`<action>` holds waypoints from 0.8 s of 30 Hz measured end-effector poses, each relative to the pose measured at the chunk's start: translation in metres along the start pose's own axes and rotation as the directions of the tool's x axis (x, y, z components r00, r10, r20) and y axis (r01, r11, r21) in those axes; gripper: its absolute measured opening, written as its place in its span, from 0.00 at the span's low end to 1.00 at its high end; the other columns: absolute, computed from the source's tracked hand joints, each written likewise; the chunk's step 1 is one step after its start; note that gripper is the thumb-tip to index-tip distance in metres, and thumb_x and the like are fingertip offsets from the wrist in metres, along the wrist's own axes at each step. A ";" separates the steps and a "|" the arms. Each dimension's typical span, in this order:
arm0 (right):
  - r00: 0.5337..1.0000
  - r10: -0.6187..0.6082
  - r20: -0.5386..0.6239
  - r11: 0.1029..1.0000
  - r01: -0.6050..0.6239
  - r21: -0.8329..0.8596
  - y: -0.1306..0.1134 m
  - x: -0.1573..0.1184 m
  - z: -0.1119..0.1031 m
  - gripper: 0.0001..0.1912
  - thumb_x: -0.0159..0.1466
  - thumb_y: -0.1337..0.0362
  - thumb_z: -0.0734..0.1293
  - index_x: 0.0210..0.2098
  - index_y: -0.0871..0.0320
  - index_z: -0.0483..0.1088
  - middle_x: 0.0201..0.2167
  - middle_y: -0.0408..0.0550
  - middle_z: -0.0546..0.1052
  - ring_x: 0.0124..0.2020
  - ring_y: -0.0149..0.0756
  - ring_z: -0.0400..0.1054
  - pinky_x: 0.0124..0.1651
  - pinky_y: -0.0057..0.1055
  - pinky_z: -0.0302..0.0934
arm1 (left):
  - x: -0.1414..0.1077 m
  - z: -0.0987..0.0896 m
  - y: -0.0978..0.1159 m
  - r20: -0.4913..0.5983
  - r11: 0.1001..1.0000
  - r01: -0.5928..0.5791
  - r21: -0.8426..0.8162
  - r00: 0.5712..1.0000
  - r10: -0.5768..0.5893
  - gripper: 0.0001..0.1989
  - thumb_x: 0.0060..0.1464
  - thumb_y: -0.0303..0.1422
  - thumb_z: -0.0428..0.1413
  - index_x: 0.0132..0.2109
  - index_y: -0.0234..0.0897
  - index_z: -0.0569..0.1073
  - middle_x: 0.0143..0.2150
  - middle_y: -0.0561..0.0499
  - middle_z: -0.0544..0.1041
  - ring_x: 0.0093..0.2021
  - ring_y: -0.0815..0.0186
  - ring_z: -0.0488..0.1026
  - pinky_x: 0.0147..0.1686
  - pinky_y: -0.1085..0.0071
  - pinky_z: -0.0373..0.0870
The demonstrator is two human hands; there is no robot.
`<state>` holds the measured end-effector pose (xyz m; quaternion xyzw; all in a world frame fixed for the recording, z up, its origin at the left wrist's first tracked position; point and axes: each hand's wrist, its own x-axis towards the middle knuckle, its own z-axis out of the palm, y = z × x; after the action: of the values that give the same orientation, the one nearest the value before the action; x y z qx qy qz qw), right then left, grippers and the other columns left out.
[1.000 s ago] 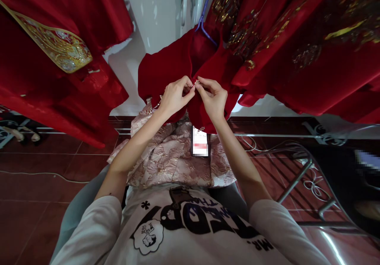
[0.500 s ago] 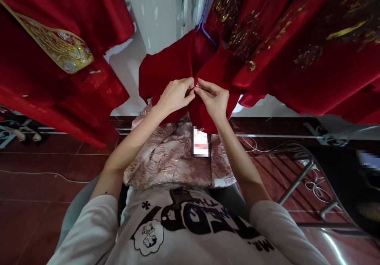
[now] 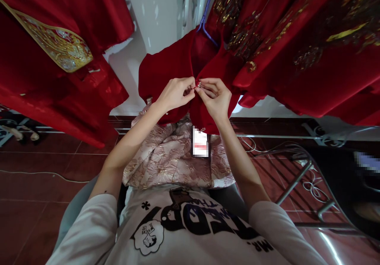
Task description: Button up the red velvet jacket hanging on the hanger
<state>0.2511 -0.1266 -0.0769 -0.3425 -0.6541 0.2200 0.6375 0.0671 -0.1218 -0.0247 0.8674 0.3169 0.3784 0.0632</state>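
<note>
"At the front of the red top, where are the two hands?"

"Close together, and both are pinching. The left hand pinches the top's edge, and the right hand pinches a small shiny bit right beside it. I can't tell if the hands touch."

"Where is the top?"

"Out in front of the person's white shirt, on a purple hanger. Its neck is open above the hands."

"And below it?"

"A pink, shiny cloth. A phone with a blurry screen is on the cloth."

"What's farther out?"

"On the left, red clothes hang with a gold patch. On the right, more red clothes hang. Behind is a pale wall. A black chair stands on the red floor, with white cords near it."
</note>
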 end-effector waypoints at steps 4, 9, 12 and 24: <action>0.999 -0.031 -0.019 0.999 0.030 -0.012 0.001 -0.002 0.000 0.25 0.63 0.42 0.75 0.50 0.52 0.73 0.46 0.48 0.81 0.53 0.42 0.79 0.62 0.45 0.76 | 0.002 0.000 -0.002 0.017 0.997 -0.053 0.057 0.998 0.052 0.05 0.60 0.27 0.55 0.41 0.37 0.76 0.36 0.49 0.80 0.38 0.61 0.80 0.46 0.64 0.74; 0.997 -0.070 -0.024 0.997 0.069 -0.023 0.001 -0.004 0.000 0.20 0.66 0.46 0.73 0.49 0.51 0.71 0.48 0.47 0.79 0.52 0.40 0.78 0.62 0.45 0.75 | 0.006 -0.002 -0.004 0.080 0.983 -0.100 0.153 0.993 0.089 0.06 0.62 0.26 0.54 0.41 0.36 0.76 0.37 0.47 0.79 0.40 0.59 0.80 0.47 0.63 0.74; 0.996 -0.086 -0.006 0.995 0.085 -0.061 0.003 0.000 0.002 0.19 0.67 0.49 0.72 0.50 0.51 0.70 0.49 0.47 0.78 0.54 0.41 0.77 0.63 0.47 0.74 | 0.008 0.001 -0.003 0.084 0.983 -0.075 0.165 0.995 0.062 0.05 0.63 0.26 0.54 0.42 0.36 0.76 0.38 0.47 0.79 0.43 0.57 0.81 0.50 0.62 0.74; 0.988 -0.096 0.118 0.978 0.116 -0.175 0.026 -0.018 0.016 0.41 0.64 0.57 0.68 0.72 0.49 0.48 0.73 0.57 0.57 0.74 0.50 0.56 0.75 0.55 0.55 | -0.007 0.057 -0.007 -0.073 0.745 0.308 -0.592 0.900 -0.430 0.06 0.70 0.28 0.54 0.46 0.37 0.77 0.46 0.46 0.83 0.48 0.65 0.82 0.50 0.70 0.80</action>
<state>0.2390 -0.1196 -0.1097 -0.3515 -0.7225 0.1434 0.5778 0.0999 -0.1124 -0.0717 0.6847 0.3605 0.5219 0.3589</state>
